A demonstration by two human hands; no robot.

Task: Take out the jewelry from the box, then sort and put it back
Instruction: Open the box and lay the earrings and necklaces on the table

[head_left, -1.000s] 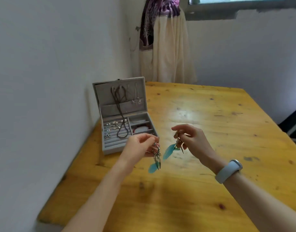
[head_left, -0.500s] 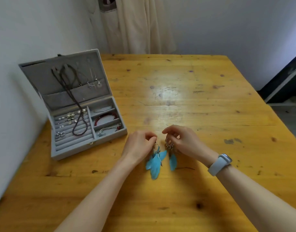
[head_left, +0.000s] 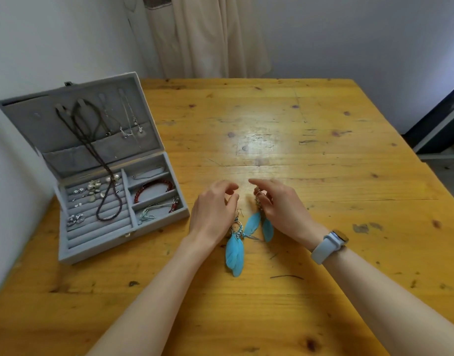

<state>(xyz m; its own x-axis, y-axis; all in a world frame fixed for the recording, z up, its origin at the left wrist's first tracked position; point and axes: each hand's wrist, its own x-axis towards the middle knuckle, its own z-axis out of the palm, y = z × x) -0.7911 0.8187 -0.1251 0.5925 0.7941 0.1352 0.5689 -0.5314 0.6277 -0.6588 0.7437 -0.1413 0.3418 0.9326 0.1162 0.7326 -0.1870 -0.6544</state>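
The grey jewelry box (head_left: pixel 97 249) stands open at the table's left, with necklaces hung in its lid and a red bracelet (head_left: pixel 154 189), a dark bead necklace (head_left: pixel 105 204) and small earrings in its compartments. Two blue feather earrings lie on the table between my hands. The left earring (head_left: pixel 234 250) lies flat, its hook just beside the loosely curled fingers of my left hand (head_left: pixel 211 209), which holds nothing. My right hand (head_left: pixel 279 208) still pinches the metal top of the right earring (head_left: pixel 259 222), whose feathers rest on the wood.
The yellow wooden table (head_left: pixel 297 150) reaches to the far wall, where a cream cloth (head_left: pixel 207 34) hangs. A white wall runs close behind the box on the left. A light blue watch (head_left: pixel 328 246) sits on my right wrist. A dark doorway lies at the right.
Both hands came down from mid-air to the table with the earrings. The left hand let go of its earring, which now lies flat. The camera tilted down.
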